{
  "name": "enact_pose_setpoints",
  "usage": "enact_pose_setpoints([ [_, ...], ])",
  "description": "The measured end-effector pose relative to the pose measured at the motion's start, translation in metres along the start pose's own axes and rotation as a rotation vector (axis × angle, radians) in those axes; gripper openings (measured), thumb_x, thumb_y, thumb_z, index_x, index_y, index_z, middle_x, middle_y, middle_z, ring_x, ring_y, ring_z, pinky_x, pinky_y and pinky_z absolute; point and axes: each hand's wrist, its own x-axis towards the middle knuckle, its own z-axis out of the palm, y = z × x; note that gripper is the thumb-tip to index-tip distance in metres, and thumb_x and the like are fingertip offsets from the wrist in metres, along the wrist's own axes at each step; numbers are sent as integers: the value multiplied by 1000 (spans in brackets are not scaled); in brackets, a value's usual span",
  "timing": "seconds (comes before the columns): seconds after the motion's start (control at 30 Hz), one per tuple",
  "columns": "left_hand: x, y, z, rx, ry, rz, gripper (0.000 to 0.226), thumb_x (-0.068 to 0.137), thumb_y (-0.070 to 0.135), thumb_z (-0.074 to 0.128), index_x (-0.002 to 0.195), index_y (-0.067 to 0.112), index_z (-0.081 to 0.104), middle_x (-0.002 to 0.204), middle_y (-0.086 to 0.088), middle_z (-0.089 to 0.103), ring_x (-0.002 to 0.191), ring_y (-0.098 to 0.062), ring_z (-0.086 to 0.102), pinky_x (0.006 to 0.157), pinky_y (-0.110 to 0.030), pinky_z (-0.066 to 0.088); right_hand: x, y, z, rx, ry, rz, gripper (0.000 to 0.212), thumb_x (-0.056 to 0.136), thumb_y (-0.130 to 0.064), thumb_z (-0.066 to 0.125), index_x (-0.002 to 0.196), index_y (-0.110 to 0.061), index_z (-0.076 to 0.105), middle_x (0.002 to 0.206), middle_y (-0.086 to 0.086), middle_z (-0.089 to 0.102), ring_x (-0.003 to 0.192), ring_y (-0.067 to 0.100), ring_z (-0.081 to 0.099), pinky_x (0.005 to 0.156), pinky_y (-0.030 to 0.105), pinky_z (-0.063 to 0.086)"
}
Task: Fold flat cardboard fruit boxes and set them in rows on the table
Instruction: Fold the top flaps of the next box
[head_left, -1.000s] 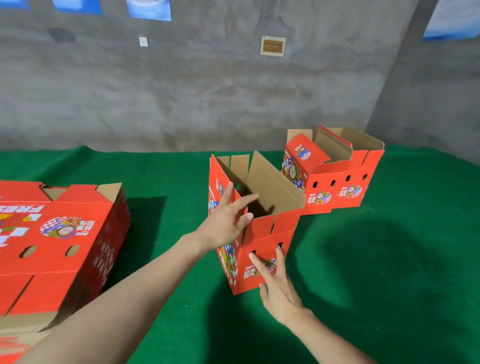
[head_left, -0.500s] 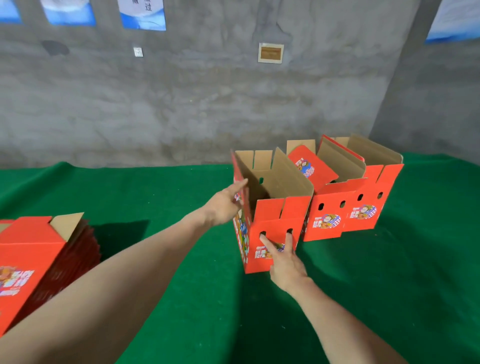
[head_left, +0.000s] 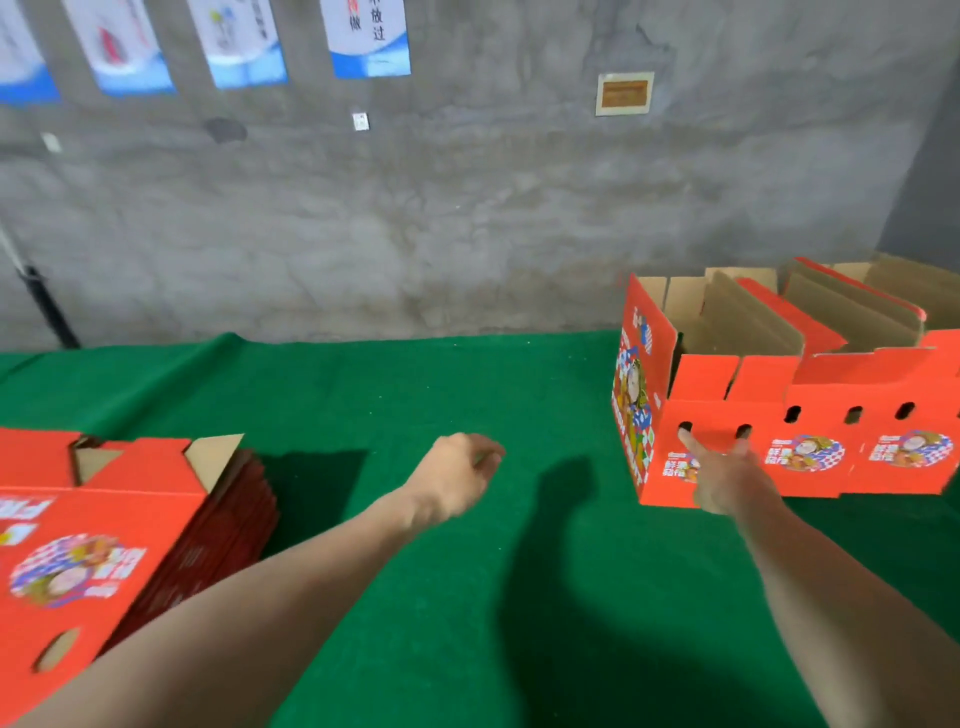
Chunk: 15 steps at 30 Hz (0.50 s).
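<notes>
Two folded red fruit boxes stand side by side at the right on the green table (head_left: 415, 395), flaps up. My right hand (head_left: 727, 475) touches the front of the nearer left box (head_left: 717, 384) with straight fingers, one fingertip at a handle hole. The other box (head_left: 883, 415) sits flush to its right. My left hand (head_left: 457, 475) hovers over the green cloth, fingers loosely curled, holding nothing, apart from both the boxes and the stack. A stack of flat red boxes (head_left: 104, 530) lies at the left.
A grey concrete wall (head_left: 467, 218) with several posters (head_left: 363, 36) rises just behind the table's far edge. A dark pole (head_left: 47, 306) leans at the far left. Green cloth stretches between the flat stack and the folded boxes.
My left hand has let go of the folded box and drawn back to the left. The box stands flush against its neighbour. My view has swung left, and the flat stack shows more.
</notes>
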Motion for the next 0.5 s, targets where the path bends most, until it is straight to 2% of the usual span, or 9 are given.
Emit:
enact_pose_setpoints([
  [0.07, -15, -22, -22, 37, 24, -62, 28, 95, 16, 49, 117, 11, 66, 123, -7, 65, 112, -20, 60, 92, -17, 37, -4, -9, -2, 56, -6, 77, 76, 94, -18, 45, 151, -29, -4, 152, 25, 23, 137, 41, 28, 108, 47, 35],
  [0.1, -23, -32, -32, 52, 37, -93, 28, 95, 16, 49, 117, 11, 66, 123, -7, 64, 113, -20, 60, 93, -17, 37, -12, -17, 1, 85, 74, 105, 74, 91, -16, 48, 152, -22, 8, 147, 28, 30, 131, 44, 36, 105, 48, 39],
  [0.17, -38, -53, -53, 73, 68, -153, 29, 95, 16, 50, 118, 9, 66, 124, -8, 64, 114, -21, 60, 93, -19, 37, -38, -39, 12, 252, 318, 26, 59, 85, -9, 57, 140, -3, 35, 132, 31, 39, 116, 46, 47, 91, 49, 49],
  [0.2, -46, -63, -62, 77, 85, -181, 29, 94, 15, 50, 118, 9, 66, 124, -9, 64, 114, -21, 59, 93, -19, 37, -58, -55, 19, 310, 389, -71, 51, 85, -7, 59, 132, 2, 42, 129, 29, 40, 114, 44, 48, 91, 50, 49],
  [0.3, -76, -93, -82, 103, 149, -251, 28, 93, 14, 52, 116, 5, 66, 123, -12, 64, 114, -23, 59, 92, -21, 39, -121, -114, 37, 369, 371, -478, 45, 90, -8, 56, 134, -3, 45, 137, 17, 41, 124, 33, 45, 106, 39, 37],
  [0.37, -97, -114, -96, 131, 192, -296, 30, 93, 14, 53, 119, 4, 64, 125, -14, 62, 116, -26, 58, 93, -24, 39, -161, -161, 43, 398, 279, -698, 49, 94, -12, 50, 142, -11, 39, 149, 9, 32, 134, 26, 38, 110, 31, 30],
  [0.43, -119, -137, -112, 160, 249, -349, 32, 92, 13, 53, 122, 3, 61, 128, -16, 59, 119, -30, 55, 96, -27, 38, -199, -207, 45, 407, 193, -859, 49, 97, -16, 45, 145, -19, 34, 155, 1, 23, 139, 20, 31, 112, 28, 27],
  [0.5, -143, -163, -132, 188, 312, -401, 37, 92, 13, 53, 127, 1, 56, 135, -18, 54, 124, -32, 50, 102, -33, 36, -235, -247, 48, 430, 117, -958, 47, 97, -17, 45, 143, -21, 36, 154, -1, 25, 138, 19, 31, 112, 27, 27],
])
